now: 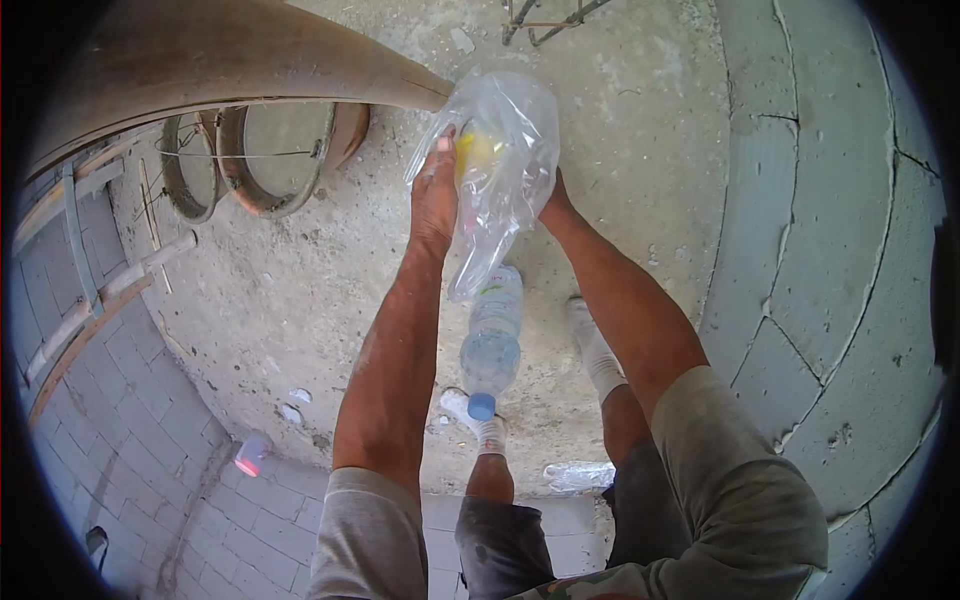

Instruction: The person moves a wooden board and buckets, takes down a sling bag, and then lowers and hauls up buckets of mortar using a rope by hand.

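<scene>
A crinkled clear plastic bag [515, 140] is held up in front of me between both hands. Something yellow [480, 150] shows through its film, too blurred to name. My left hand [435, 195] grips the bag's left side, thumb up against the plastic. On the other side, my right hand [556, 198] is closed at the bag's edge, its fingers mostly hidden behind the film. Just below the bag is a clear plastic water bottle [490, 345] with a blue cap, the cap end towards me. Whether it touches the bag I cannot tell.
A thick brown tube [250, 55] slants in from upper left, above round hoop-like forms [275, 165]. Bent rebar [550, 22] lies at the top. Grey block walls border the concrete floor [640, 170]. A pink-and-clear container [252, 455] and crumpled clear plastic [580, 476] lie near the lower wall.
</scene>
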The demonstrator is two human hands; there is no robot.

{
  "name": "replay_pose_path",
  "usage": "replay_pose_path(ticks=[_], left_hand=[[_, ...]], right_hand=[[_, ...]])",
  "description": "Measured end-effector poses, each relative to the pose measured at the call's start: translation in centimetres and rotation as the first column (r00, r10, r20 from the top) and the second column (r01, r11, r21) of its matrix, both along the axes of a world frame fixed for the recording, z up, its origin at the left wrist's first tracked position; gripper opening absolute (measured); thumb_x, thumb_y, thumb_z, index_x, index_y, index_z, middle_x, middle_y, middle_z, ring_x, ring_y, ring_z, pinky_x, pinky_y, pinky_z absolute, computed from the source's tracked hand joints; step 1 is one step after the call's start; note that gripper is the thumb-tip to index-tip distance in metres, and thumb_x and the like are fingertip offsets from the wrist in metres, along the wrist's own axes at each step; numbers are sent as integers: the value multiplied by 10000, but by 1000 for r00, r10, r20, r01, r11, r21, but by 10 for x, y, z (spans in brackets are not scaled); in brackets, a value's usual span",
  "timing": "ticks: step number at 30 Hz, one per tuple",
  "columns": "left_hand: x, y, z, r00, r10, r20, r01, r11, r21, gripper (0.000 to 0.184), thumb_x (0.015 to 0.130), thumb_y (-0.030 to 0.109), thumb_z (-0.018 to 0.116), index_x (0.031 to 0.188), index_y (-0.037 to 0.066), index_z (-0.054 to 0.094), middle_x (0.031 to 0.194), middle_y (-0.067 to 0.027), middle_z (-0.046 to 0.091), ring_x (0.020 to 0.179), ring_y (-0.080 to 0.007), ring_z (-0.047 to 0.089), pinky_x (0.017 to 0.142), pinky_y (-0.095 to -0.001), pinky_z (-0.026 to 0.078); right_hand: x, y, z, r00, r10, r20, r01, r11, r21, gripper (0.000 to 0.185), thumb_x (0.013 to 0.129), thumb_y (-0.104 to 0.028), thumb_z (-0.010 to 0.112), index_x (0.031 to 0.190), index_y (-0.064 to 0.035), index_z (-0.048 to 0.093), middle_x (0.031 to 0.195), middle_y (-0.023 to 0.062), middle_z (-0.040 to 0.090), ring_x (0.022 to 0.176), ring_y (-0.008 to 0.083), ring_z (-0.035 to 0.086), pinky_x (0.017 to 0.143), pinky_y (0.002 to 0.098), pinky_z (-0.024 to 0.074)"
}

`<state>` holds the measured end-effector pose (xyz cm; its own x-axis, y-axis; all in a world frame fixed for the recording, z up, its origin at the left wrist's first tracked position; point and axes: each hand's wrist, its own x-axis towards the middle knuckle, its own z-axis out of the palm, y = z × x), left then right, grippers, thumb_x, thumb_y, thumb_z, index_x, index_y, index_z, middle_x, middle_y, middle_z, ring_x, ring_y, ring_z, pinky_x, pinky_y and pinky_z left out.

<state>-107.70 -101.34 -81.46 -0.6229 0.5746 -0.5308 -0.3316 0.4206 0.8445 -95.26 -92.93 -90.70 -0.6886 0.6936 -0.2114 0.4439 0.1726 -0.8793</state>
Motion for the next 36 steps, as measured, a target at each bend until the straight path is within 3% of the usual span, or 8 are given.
replay_pose_path(ticks=[5, 9, 11, 14, 18, 25, 29, 36], left_hand=[[-7, -5, -2, 994, -23, 108, 14, 997, 78, 593, 933, 440, 352, 1325, -5, 360, 1355, -142, 378, 1242, -218, 364, 1025, -285, 267], [-6, -7, 18, 998, -9, 54, 12, 998, -64, 627, 909, 507, 352, 1310, 28, 401, 1341, -146, 393, 1244, -250, 357, 1020, -340, 276], [-9, -14, 29, 999, -34, 2, 34, 997, -66, 638, 896, 536, 348, 1302, 50, 422, 1331, -149, 403, 1245, -270, 353, 1020, -375, 274], [-16, -20, 62, 991, -119, -60, 113, 990, -87, 626, 897, 545, 328, 1290, 71, 445, 1322, -154, 411, 1245, -296, 346, 1023, -412, 259], [-18, -17, 93, 987, -155, -43, 152, 986, -68, 564, 900, 489, 394, 1268, 69, 474, 1290, -135, 453, 1230, -238, 369, 1016, -361, 276], [5, 3, 101, 877, -366, -311, 329, 930, -167, 393, 876, 356, 540, 1222, 171, 535, 1301, -107, 455, 1209, -214, 408, 1000, -313, 313], [19, 7, 90, 638, -523, -565, 423, 851, -311, 359, 862, 369, 542, 1181, 207, 566, 1300, -131, 439, 1234, -305, 368, 1014, -371, 319], [29, 4, 79, 519, -579, -629, 417, 814, -405, 335, 851, 387, 546, 1120, 199, 612, 1302, -154, 424, 1245, -352, 330, 1032, -420, 278]], right_hand=[[-12, 7, -18, 962, 233, 141, -229, 972, -44, 350, 758, -298, 591, 1002, -47, 584, 926, 187, 626, 900, 359, 591, 784, 398, 481], [-1, 11, 39, 930, 100, 355, -26, 978, -205, 514, 760, -224, 566, 1199, -2, 418, 1070, 262, 556, 1024, 398, 524, 872, 415, 432], [40, -4, 41, 907, 196, 372, -208, 978, -8, 543, 748, -153, 555, 1236, 8, 382, 1155, 265, 508, 1068, 384, 503, 895, 414, 423], [101, -45, 91, 786, 493, 373, -508, 859, -63, 643, 714, -60, 555, 1315, -40, 329, 1315, 238, 362, 1223, 357, 366, 991, 427, 335], [115, -86, 196, 715, 693, 96, -697, 717, 10, 785, 620, -151, 716, 1318, -148, 356, 1361, 184, 298, 1227, 373, 336, 992, 439, 318], [97, -130, 191, 802, 597, 24, -595, 795, 115, 622, 618, -224, 740, 1182, -120, 501, 1272, 188, 414, 1182, 363, 397, 943, 435, 379], [105, -103, 200, 852, 524, -4, -522, 848, 91, 536, 647, -219, 730, 1140, -124, 543, 1232, 182, 464, 1141, 367, 452, 912, 419, 422], [108, -9, 204, 971, 237, 35, -239, 963, 126, 497, 652, -187, 753, 1093, -87, 548, 1129, 147, 557, 1046, 319, 540, 875, 379, 455]])
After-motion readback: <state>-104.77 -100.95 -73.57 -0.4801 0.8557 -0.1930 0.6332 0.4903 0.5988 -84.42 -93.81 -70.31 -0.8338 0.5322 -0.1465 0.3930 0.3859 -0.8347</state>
